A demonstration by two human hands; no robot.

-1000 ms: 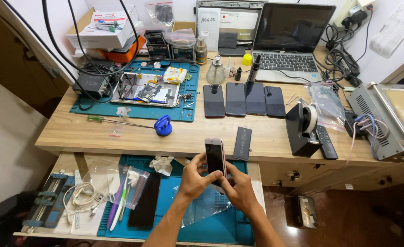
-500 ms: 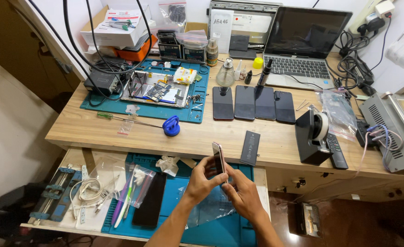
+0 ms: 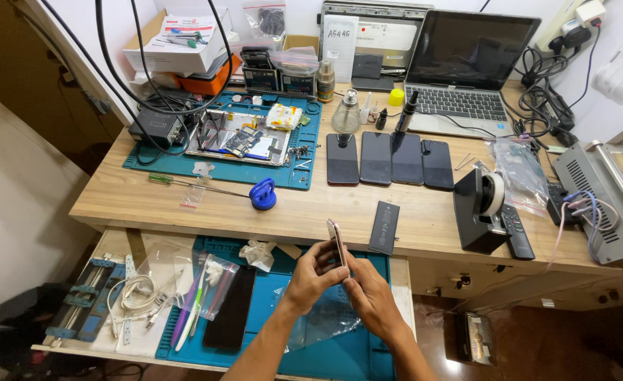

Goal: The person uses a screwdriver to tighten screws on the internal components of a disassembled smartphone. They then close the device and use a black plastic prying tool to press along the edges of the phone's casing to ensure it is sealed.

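turned edge-on since a moment ago, the phone (image 3: 337,242) stands upright, gripped by both the left hand (image 3: 313,274) and right hand (image 3: 369,296) above the blue mat (image 3: 283,296).

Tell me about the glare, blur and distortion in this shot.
Head view: wide-angle distortion bows the wooden desk edge; soft glare streaks on the four dark phones; sharp overall, though the phone held edge-on by the left hand and right hand looks slightly soft.
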